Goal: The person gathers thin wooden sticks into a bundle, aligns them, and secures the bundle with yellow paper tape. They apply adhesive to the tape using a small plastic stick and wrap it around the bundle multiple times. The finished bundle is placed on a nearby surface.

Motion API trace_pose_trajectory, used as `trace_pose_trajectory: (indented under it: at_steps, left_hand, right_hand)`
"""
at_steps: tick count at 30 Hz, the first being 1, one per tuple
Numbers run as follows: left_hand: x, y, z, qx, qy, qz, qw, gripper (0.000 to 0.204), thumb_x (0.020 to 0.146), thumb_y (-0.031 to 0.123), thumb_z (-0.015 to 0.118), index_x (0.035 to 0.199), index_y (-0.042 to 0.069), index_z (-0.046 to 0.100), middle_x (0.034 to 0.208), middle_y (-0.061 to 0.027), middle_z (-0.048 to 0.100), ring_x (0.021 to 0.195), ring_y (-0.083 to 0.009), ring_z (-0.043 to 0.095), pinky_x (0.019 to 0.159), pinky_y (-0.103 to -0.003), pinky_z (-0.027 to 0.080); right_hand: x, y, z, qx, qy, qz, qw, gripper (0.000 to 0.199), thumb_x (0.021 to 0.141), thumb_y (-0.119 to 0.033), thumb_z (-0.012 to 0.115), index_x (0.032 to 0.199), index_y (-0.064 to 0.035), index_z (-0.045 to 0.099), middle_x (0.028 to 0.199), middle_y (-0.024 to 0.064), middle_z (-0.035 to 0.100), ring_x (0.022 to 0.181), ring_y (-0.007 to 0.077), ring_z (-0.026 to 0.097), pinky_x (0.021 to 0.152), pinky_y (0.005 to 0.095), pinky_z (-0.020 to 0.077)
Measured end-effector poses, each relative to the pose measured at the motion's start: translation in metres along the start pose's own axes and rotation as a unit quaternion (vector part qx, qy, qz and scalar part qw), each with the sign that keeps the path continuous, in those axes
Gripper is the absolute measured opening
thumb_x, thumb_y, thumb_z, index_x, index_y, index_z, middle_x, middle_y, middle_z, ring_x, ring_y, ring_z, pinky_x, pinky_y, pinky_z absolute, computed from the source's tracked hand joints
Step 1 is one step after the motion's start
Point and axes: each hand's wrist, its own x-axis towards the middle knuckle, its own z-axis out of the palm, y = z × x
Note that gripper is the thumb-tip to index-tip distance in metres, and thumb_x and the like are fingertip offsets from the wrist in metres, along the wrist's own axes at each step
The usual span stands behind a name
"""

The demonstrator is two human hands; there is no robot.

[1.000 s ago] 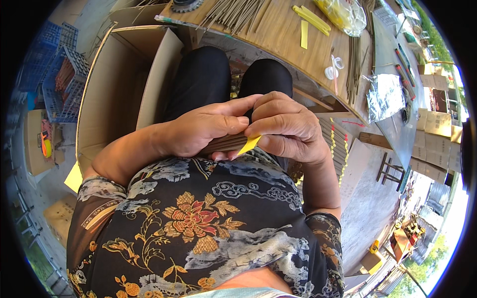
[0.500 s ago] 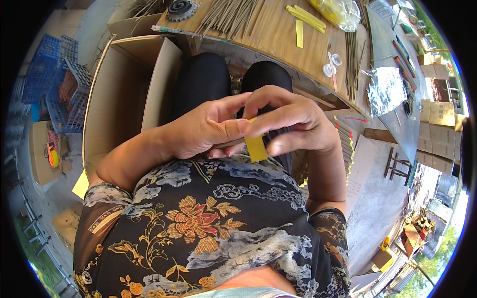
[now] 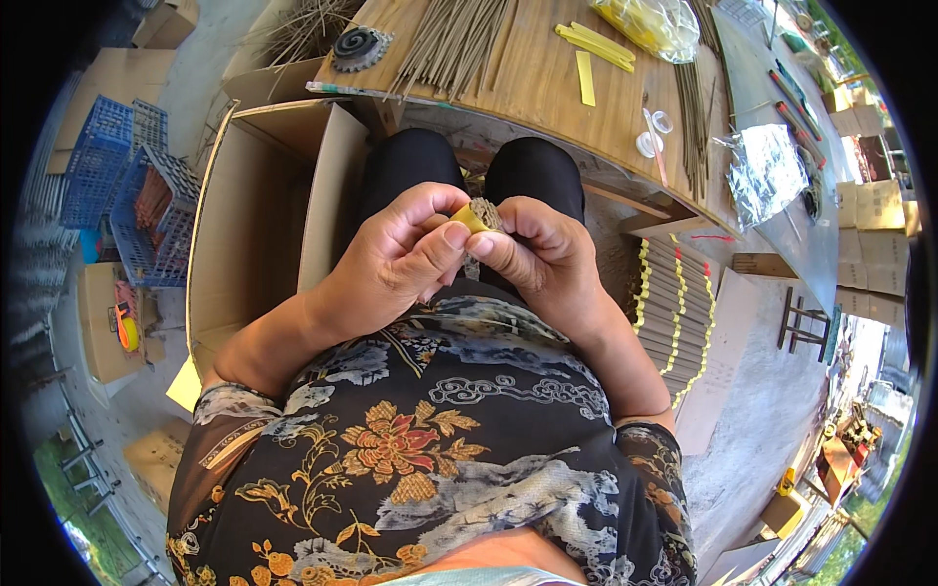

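Over my lap, a small bundle of thin brown sticks [image 3: 485,211] points its cut ends upward. A yellow paper strip [image 3: 469,219] wraps round the bundle near that end. My left hand [image 3: 403,246] grips the bundle from the left, thumb pressed on the yellow strip. From the other side, my right hand [image 3: 549,252] pinches bundle and strip, its thumb close to the left one. The bundle's lower part is mostly hidden behind my hands. More loose brown sticks [image 3: 451,39] and flat yellow strips [image 3: 586,78] lie on the wooden table [image 3: 532,98] ahead.
An open cardboard box [image 3: 256,210] stands at my left, near blue plastic crates [image 3: 103,161]. Right of my knees lie several stick bundles with yellow bands [image 3: 674,313]. The table holds a coiled dark disc [image 3: 360,47], a roll of clear tape [image 3: 649,144] and a plastic bag [image 3: 650,24].
The yellow strip hung loose from my fingers before; now it is wrapped round the bundle. My right hand has come in and closed on it, and the bundle's end now shows.
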Motion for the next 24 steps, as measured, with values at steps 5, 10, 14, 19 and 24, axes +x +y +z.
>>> trace_pose_trajectory:
  at_steps: [5,10,14,19,24]
  left_hand:
    - [-0.001,0.001,-0.004,-0.078,-0.049,-0.011,0.996,0.028,0.093,0.027,0.042,0.111,0.005,0.042,0.079,-0.0013,0.049,0.056,-0.0042,0.042,0.044,-0.015,0.034]
    - [0.001,0.0,-0.009,-0.116,-0.088,-0.031,0.989,0.029,0.092,0.027,0.041,0.112,0.006,0.042,0.08,-0.0034,0.05,0.054,-0.0051,0.043,0.041,-0.016,0.033]
    - [0.003,0.002,-0.01,-0.17,-0.113,-0.051,0.978,0.03,0.092,0.028,0.041,0.112,0.005,0.042,0.079,-0.0052,0.05,0.053,-0.0062,0.044,0.039,-0.017,0.034]
    - [0.006,0.002,-0.009,-0.198,-0.137,-0.074,0.968,0.03,0.092,0.027,0.042,0.11,0.003,0.043,0.082,-0.0071,0.052,0.055,-0.011,0.05,0.04,-0.019,0.038]
    - [0.007,0.007,-0.008,-0.194,-0.125,-0.1,0.968,0.029,0.093,0.024,0.04,0.112,0.002,0.046,0.089,-0.0065,0.054,0.071,-0.0124,0.054,0.062,-0.021,0.044]
  right_hand:
    - [0.003,0.005,0.001,0.009,-0.001,-0.101,0.995,0.021,0.079,-0.018,0.063,0.07,-0.0031,0.053,0.062,0.0058,0.049,0.056,0.019,0.048,0.053,0.029,0.0394]
    - [0.011,0.01,-0.004,-0.024,-0.003,-0.203,0.979,0.019,0.076,-0.016,0.066,0.07,-0.004,0.053,0.062,0.006,0.049,0.056,0.0221,0.05,0.052,0.0305,0.0396]
    - [0.014,0.01,-0.011,-0.078,-0.028,-0.222,0.971,0.021,0.073,-0.016,0.068,0.068,-0.0041,0.052,0.062,0.006,0.049,0.056,0.0226,0.051,0.051,0.0309,0.0396]
    - [0.011,0.011,-0.015,-0.027,-0.009,-0.159,0.987,0.028,0.068,-0.023,0.072,0.068,-0.0051,0.051,0.064,0.0042,0.05,0.056,0.0196,0.051,0.053,0.0289,0.0421]
    - [0.022,0.002,-0.019,-0.086,0.001,-0.278,0.957,0.033,0.065,-0.027,0.074,0.086,-0.0054,0.061,0.084,0.0075,0.057,0.075,0.0214,0.055,0.066,0.03,0.0453]
